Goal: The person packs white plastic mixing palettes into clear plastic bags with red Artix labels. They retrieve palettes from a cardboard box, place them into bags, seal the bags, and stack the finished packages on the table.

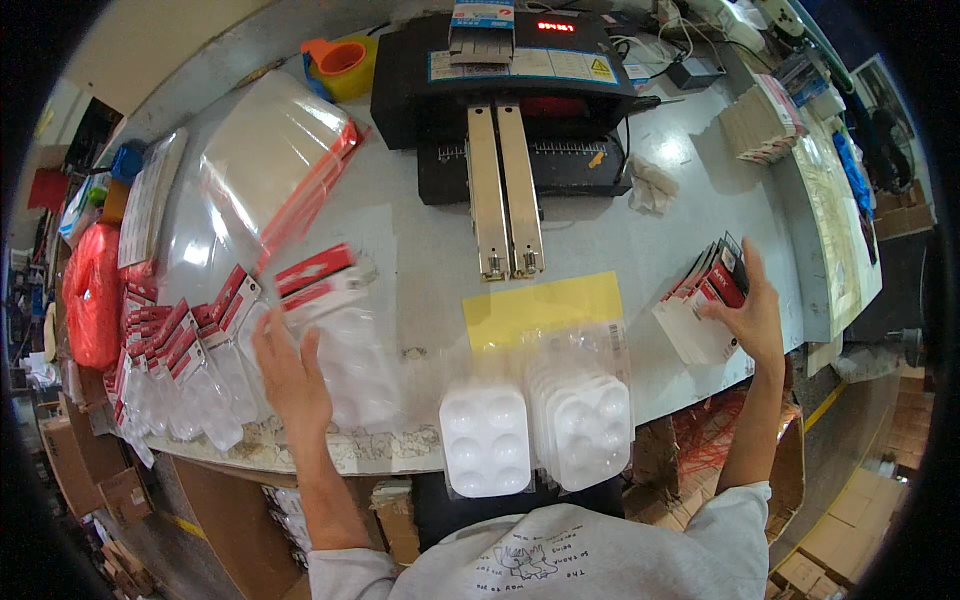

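My left hand [291, 375] has its fingers stretched out between clear bags on the left of the table. Just right of it lies a slightly blurred bag with a red header card [318, 275]. Several more bagged pieces with red headers [185, 350] fan out on its left. At the right, my right hand [752, 315] has thumb and fingers around a stack of red, black and white header cards [697, 325]. Between my hands, at the table's front edge, are white six-well palettes [484, 440] and a pile of bagged palettes [590, 430].
A black sealing machine [400, 95] with two metal rails [505, 190] stands at the back centre. A yellow sheet [540, 300] lies before it. Clear bags [270, 150] and an orange-yellow tape roll [340, 62] sit back left; a card stack [760, 125] stands back right.
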`<state>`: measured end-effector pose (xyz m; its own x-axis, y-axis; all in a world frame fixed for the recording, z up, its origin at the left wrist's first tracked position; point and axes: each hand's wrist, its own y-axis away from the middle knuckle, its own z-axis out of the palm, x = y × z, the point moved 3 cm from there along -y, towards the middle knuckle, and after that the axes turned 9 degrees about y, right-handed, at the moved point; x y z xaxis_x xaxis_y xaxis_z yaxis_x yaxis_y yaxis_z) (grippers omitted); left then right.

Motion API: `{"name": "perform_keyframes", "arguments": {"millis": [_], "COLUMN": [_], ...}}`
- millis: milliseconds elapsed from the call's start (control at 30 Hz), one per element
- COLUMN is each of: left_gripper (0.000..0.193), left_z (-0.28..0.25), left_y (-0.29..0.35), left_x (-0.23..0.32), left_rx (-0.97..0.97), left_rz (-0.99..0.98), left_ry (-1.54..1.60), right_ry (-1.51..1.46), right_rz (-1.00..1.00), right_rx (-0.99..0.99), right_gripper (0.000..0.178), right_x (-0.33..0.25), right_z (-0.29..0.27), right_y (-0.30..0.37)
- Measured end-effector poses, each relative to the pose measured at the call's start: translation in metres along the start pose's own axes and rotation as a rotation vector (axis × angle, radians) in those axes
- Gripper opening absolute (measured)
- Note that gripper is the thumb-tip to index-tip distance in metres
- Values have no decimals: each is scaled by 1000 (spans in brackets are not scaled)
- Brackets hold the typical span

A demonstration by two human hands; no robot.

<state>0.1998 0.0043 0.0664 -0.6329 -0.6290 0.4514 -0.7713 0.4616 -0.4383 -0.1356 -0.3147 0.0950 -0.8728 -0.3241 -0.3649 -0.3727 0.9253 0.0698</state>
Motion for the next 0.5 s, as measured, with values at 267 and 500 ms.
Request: {"name": "perform_keyframes", "arguments": {"millis": [267,500], "left_gripper": [22,12], "left_z": [29,5], "left_y": [101,80], "left_x": [43,69], "left_rx": [-431,-433], "left_rz": [-314,-643], "left_ry": [676,1337], "right_ry": [-126,122], "right_rz": [-117,-51], "right_rx": [30,153], "right_gripper": [90,69], "right_x": [51,23], "right_z": [18,8], "right_y": [0,19]}}
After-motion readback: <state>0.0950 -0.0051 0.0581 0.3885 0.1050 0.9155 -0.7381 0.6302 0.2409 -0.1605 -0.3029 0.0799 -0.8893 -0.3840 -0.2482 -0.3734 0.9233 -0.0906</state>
